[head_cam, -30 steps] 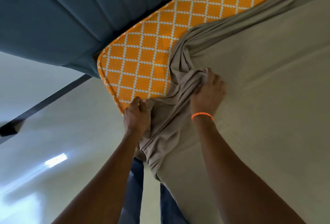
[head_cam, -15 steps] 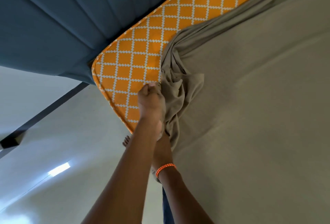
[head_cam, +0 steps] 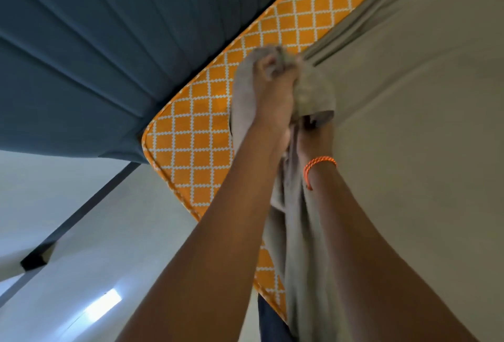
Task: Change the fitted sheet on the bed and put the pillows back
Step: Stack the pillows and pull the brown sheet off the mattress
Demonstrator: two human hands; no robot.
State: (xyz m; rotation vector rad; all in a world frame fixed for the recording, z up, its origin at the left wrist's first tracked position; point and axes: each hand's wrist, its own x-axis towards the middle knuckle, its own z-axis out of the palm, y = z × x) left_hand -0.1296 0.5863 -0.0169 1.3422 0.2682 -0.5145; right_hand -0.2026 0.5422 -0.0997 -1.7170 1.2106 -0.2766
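A beige fitted sheet (head_cam: 409, 150) covers most of the mattress, while the orange mattress (head_cam: 196, 134) with its white lattice pattern lies bare at the corner near the headboard. My left hand (head_cam: 272, 82) grips a bunched corner of the sheet, lifted above the bare corner. My right hand (head_cam: 313, 134), with an orange band on the wrist, is mostly hidden under a fold of the sheet just below the left hand; its fingers seem to hold the fabric. A strip of sheet hangs down between my forearms. No pillows are in view.
The blue padded headboard (head_cam: 95, 55) runs along the top left, right behind the mattress corner. Pale glossy floor (head_cam: 95, 246) lies to the left of the bed, with a dark strip (head_cam: 68, 227) along the wall base.
Both hands have moved up toward the headboard, carrying the bunched sheet corner from the mattress edge over the bare orange corner. The right hand has come up beside the left and slipped under the fabric.
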